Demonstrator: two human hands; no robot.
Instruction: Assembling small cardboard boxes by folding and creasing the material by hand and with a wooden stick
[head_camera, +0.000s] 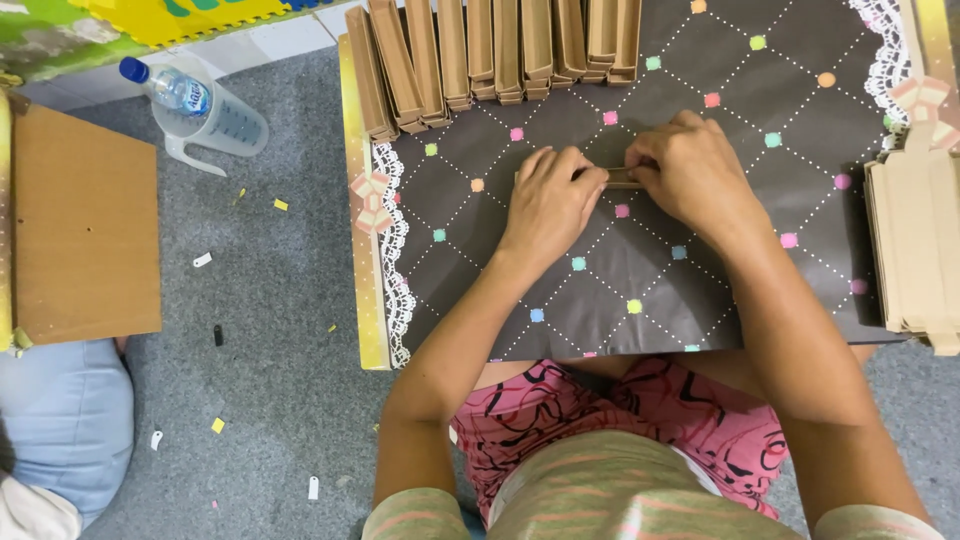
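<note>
Pink patterned shorts (600, 410) nearest me; my left hand (548, 200) and right hand (690, 172) pinch a narrow brown cardboard strip (620, 177) between them, long axis left-right, both equally near.

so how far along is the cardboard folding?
Done: a row of folded brown pieces stands along the board's far edge. In hand: left hand and right hand press one cardboard strip. Left: a flat stack waits at the right edge.

Brown cardboard strip (620, 177) mostly hidden beneath left hand (548, 198) and right hand (688, 172); shape not determinable. Row of folded cardboard pieces (500, 50) cut off by top edge. Cardboard stack (915, 245) cut off at right edge
</note>
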